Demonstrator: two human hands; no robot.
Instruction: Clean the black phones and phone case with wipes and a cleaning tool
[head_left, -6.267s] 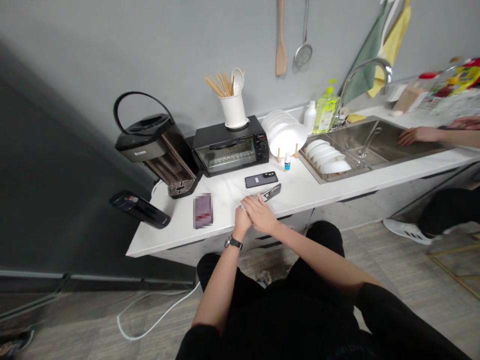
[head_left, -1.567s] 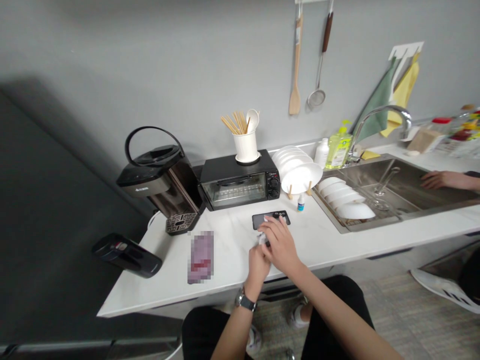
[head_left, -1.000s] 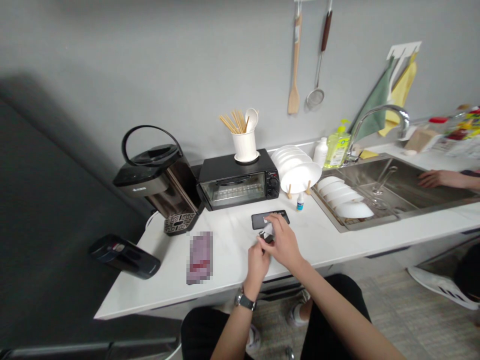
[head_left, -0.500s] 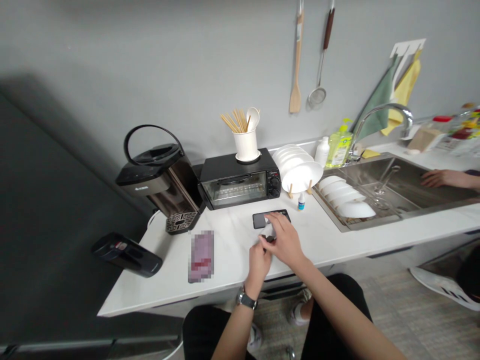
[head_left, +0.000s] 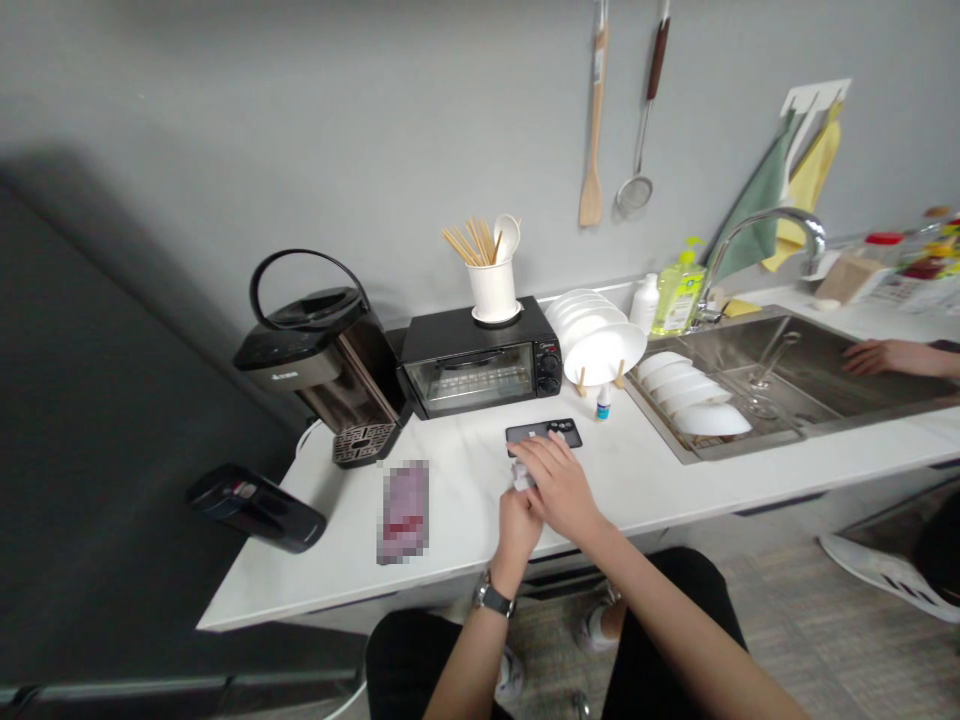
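My left hand [head_left: 519,522], with a watch on its wrist, is closed at the counter's front, and what it grips is mostly hidden. Over it lies my right hand [head_left: 559,488], its fingers stretched out to the left. A small crumpled whitish piece [head_left: 523,476] shows between the two hands. Just behind them a dark phone [head_left: 544,435] lies flat on the white counter [head_left: 465,480]. A small bottle with a blue label [head_left: 603,403] stands to the right of the phone.
A black toaster oven [head_left: 480,360] carries a utensil cup [head_left: 493,288]. Left are a water dispenser [head_left: 322,370], a dark bottle [head_left: 259,508] and a blurred purple item [head_left: 405,510]. Right are plates [head_left: 600,345] and a sink [head_left: 825,405] with bowls; another person's hand [head_left: 885,357] reaches in.
My right hand's fingers have spread over my left hand and shifted slightly left. More of the phone shows, and the dark thing seen between my hands is now hidden.
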